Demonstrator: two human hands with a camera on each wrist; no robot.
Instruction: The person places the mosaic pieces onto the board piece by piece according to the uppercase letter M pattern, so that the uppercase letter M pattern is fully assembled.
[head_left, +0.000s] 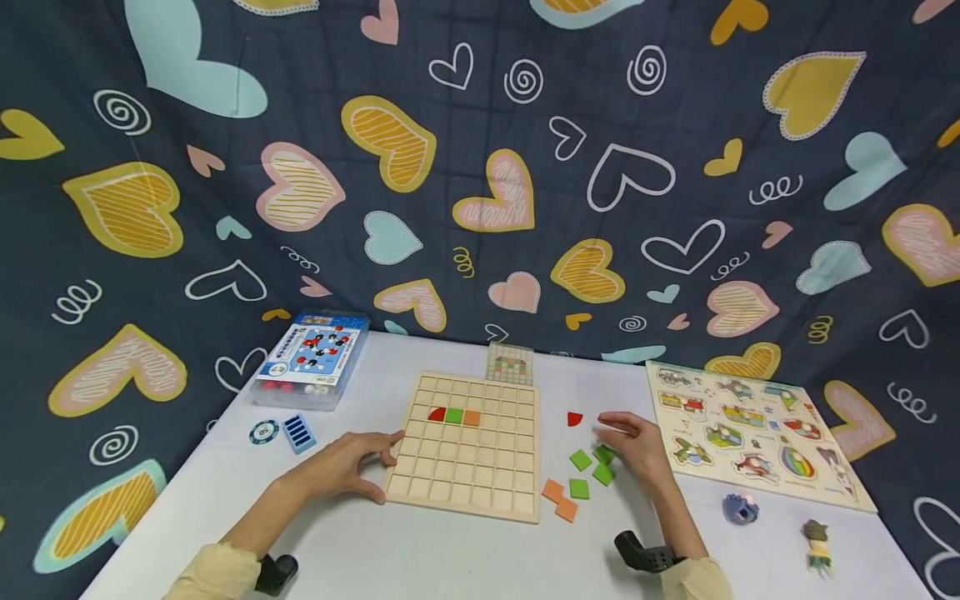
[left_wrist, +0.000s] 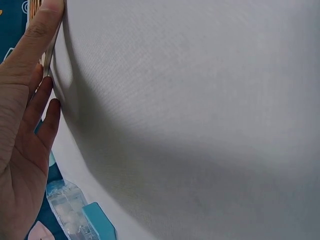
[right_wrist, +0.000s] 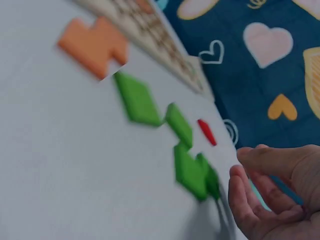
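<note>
A wooden grid board [head_left: 480,475] lies mid-table. In one of its upper rows sit a red quarter-round tile [head_left: 437,414], a green square tile [head_left: 454,415] and an orange square tile [head_left: 472,417], side by side. My left hand [head_left: 341,467] rests against the board's left edge, thumb by the near corner. To the board's right, my right hand [head_left: 641,446] hovers beside several green square tiles [head_left: 579,489], fingers loosely bent and nothing visible between them. Another red quarter-round tile [head_left: 574,418] lies left of its fingertips. Loose orange tiles [head_left: 566,509] lie near the board's right edge.
A small pattern card [head_left: 510,364] lies behind the board. At the back left are a clear-sided boxed set [head_left: 311,358], a round chip [head_left: 264,432] and a blue ribbed block [head_left: 299,433]. A picture puzzle board [head_left: 757,433] and two small figures, one blue [head_left: 741,508], occupy the right.
</note>
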